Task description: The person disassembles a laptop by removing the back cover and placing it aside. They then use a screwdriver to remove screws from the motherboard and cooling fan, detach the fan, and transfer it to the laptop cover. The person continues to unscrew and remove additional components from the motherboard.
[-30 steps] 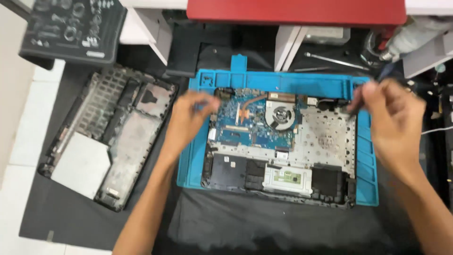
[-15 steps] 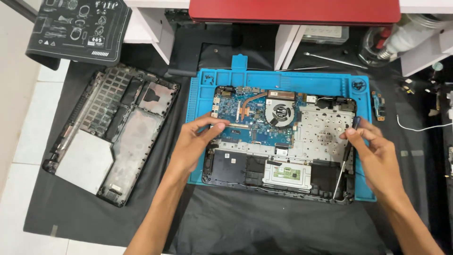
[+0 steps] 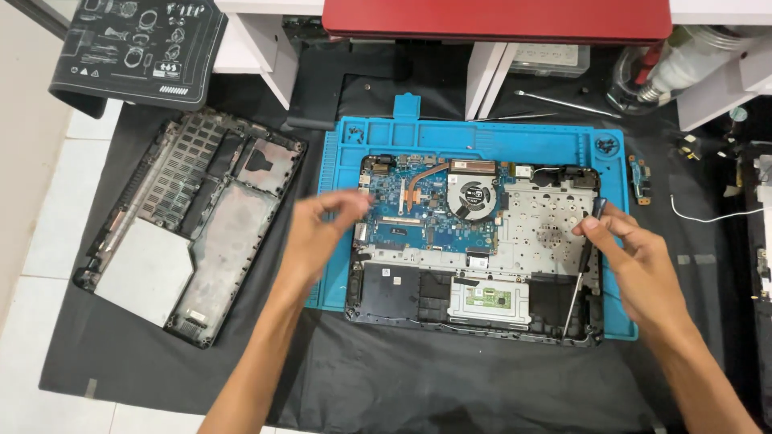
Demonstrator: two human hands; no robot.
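An opened laptop base (image 3: 474,265) with its blue circuit board and round fan (image 3: 472,195) lies on a blue work mat (image 3: 338,161). My left hand (image 3: 318,233) hovers at the laptop's left edge, fingers loosely curled and blurred, holding nothing that I can see. My right hand (image 3: 635,257) rests on the laptop's right edge and grips a screwdriver (image 3: 581,273), whose shaft points down toward the front right corner.
The removed bottom cover (image 3: 189,217) lies left of the mat on a black cloth. A red laptop lid (image 3: 498,18) and a dark printed mat (image 3: 137,48) are at the back. Thin metal tools (image 3: 563,103), a small board (image 3: 641,178) and loose parts sit at the right.
My left hand has drawn back left, off the circuit board to the laptop's edge. My right hand came down from the top right corner and now holds the screwdriver along the right edge.
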